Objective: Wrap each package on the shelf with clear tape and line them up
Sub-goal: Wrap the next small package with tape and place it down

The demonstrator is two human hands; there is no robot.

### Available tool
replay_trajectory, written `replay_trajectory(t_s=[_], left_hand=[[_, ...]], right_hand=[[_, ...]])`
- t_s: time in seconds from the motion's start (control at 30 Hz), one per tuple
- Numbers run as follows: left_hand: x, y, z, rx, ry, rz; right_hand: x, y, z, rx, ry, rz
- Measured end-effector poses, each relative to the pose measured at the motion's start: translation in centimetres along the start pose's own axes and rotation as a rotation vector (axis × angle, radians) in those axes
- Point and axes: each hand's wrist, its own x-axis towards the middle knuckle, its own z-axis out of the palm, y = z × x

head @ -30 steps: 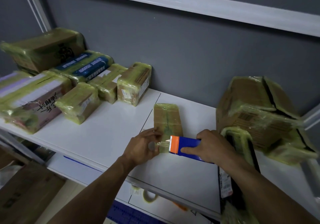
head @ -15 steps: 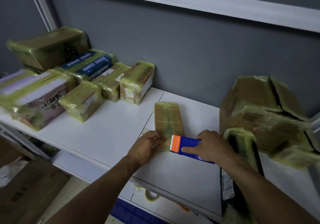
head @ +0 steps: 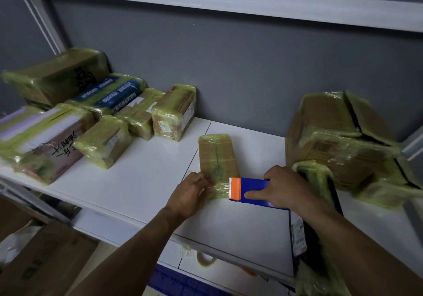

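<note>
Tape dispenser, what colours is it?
The tape dispenser is blue with an orange end, head view.

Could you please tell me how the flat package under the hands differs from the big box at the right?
The flat package is small and thin; the big box is bulky. The flat package lies closed; the big box's top flaps gape apart. Both are brown cardboard under yellowish tape.

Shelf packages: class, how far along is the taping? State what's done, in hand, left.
Done: the left group sits taped in rows. In hand: the left hand holds the flat package while the right hand holds the dispenser at its near end. Left: finishing it and lining it up; the big box and black package at right are taped but apart from the rows.
</note>
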Motion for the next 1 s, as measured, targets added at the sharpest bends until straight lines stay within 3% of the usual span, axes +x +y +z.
replay_trajectory(t_s=[0.37,0.8,0.9,1.0], left_hand=[[-2.3,0.6,-1.3,0.123,-0.237,-0.115],[-1.0,1.3,-2.1,0.125,-0.146,-0.086],[-1.3,1.1,-2.7,0.109,-0.07,-0.119],[-1.1,1.5,-2.7,0.154,-0.121,-0.121]], right_hand=[[0.7,-1.9,2.0,-0.023,-0.045,-0.022],[0.3,-1.3,1.1,0.024,-0.099,-0.016],[0.1,-0.3,-0.6,-0.003,-0.029,-0.002],[0.0,-0.2,-1.0,-0.055,-0.013,0.008]])
